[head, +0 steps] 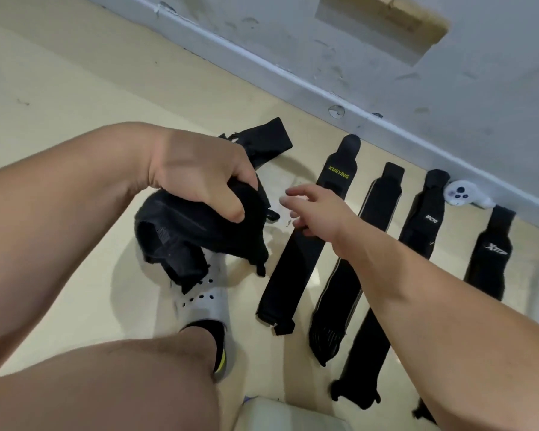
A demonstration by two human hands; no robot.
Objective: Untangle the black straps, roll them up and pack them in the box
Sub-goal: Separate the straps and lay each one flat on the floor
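My left hand grips a bunched tangle of black straps held above the floor over my shoe. My right hand hovers open, fingers spread, just right of the bundle and above a flat strap marked XUEYING. Three more black straps lie straight side by side to its right: a grey-edged strap, a long strap with small white lettering and a strap with a white logo. Another crumpled black strap lies behind my left hand. A white box corner shows at the bottom edge.
A grey wall and skirting board run diagonally behind the straps. A white handheld controller rests against the skirting. My bare knee and white perforated shoe fill the lower left. The floor is pale beige.
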